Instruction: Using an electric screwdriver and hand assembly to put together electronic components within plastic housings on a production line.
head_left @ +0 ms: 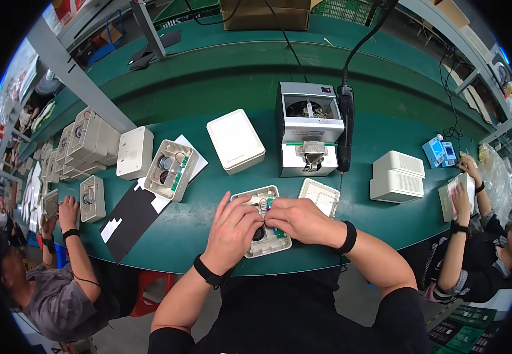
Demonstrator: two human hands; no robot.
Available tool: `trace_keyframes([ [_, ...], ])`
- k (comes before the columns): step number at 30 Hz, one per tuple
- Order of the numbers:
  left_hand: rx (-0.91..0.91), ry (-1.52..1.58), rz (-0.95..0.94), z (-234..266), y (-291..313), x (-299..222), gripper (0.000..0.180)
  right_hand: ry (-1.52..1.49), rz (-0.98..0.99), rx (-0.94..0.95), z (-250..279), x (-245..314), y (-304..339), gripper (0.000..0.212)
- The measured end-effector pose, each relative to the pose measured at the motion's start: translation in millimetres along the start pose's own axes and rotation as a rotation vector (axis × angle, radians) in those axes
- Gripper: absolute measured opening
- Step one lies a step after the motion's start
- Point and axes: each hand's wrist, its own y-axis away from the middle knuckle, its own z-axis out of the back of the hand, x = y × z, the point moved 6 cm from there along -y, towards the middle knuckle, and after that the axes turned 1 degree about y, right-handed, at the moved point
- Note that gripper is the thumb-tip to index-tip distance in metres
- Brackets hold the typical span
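In front of me on the green bench lies an open cream plastic housing (271, 248) with a round black speaker (259, 234), green circuit boards (279, 232) and thin wires (263, 205) inside. My left hand (230, 231) reaches over its left side, thumb and forefinger pinched together above the speaker. From the right, my right hand (298, 220) meets it, its fingertips pinched close to the wires and board. Whatever is between the fingertips is too small and covered to tell. A cream cover (321, 197) lies just beyond my right hand.
Behind stands a screw feeder (308, 130) with a black electric screwdriver (344, 128) hanging beside it. Around are closed cream boxes (236, 140) (397, 177), another open housing (171, 170) and black sheets (135, 221). Co-workers sit at the left (61, 283) and right (486, 253).
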Motion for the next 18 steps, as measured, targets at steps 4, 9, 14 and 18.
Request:
trace_keyframes([
  [4,0.027,0.165,0.093,-3,-3,5,0.01,0.227,0.098,-0.103,3,19,3,0.01],
  [9,0.045,0.18,0.112,-6,-5,8,0.009,0.383,0.197,-0.135,-2,18,3,0.01],
  [14,0.056,0.104,0.039,-4,-8,5,0.01,0.34,0.21,-0.107,0,14,-3,0.01],
  [18,0.054,0.024,-0.013,0,-7,1,0.011,0.272,0.192,-0.089,2,13,-4,0.011],
])
